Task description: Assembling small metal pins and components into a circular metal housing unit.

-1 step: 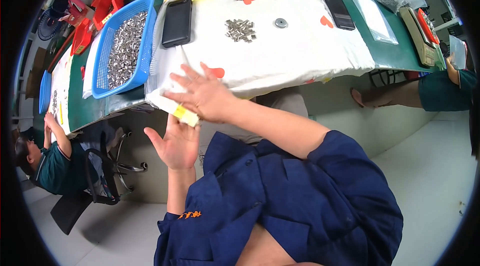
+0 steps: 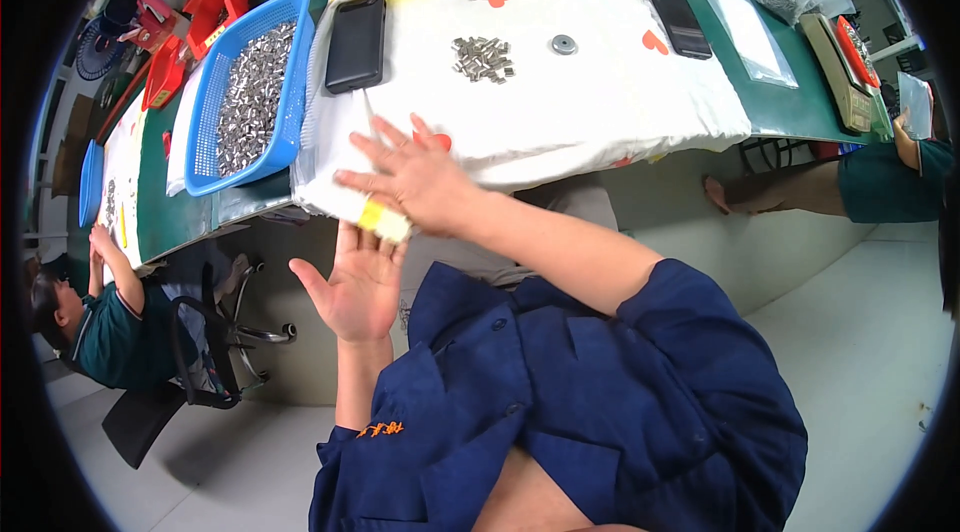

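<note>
A green table (image 2: 165, 202) is spanning the upper frame, carrying a white patterned cloth (image 2: 600, 102) above grey floor. The right hand (image 2: 415, 177) is lying flat, fingers spread, on the cloth's near edge; the left hand (image 2: 360, 282) is cupping open, palm up, just below.

Workshop: basket of metal parts (image 2: 250, 92)

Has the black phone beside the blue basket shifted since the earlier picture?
No. The black phone lies at the same spot on the white cloth, alongside the blue basket, as before.
</note>
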Demonstrator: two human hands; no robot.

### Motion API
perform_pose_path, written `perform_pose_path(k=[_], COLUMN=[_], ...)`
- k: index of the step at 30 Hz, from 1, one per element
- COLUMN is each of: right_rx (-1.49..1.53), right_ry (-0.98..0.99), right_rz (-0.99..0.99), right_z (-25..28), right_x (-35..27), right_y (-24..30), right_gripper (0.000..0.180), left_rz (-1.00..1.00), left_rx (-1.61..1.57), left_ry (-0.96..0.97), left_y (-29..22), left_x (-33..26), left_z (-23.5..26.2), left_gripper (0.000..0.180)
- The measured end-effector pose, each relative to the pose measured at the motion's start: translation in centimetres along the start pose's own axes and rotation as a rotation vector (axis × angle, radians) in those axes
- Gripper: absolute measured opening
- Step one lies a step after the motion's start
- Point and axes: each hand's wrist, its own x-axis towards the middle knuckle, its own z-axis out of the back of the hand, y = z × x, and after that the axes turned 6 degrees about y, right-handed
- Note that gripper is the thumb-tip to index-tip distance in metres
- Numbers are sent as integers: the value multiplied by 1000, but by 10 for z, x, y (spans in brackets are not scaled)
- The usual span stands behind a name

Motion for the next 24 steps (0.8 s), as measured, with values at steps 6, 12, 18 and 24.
perform_pose_path(k=[6, 12, 18, 24], right_rx=[5, 167, 172, 166], right_ry=[-130, -14, 37, -6], right_rz=[-28, 147, 198, 252], right_z=[8, -6, -11, -21], right_x=[3, -11, -7, -7], right_y=[6, 44, 57, 46], right_gripper=[38, 49, 51, 41], left_rz=[1, -142, -59, -37], left_rx=[110, 96, -119, -174], left_ry=[25, -529, -252, -112], left_y=[-15, 2, -18, -27], left_x=[-21, -2, -22, -15], left_z=[14, 44, 20, 12], left_gripper=[86, 71, 69, 77])
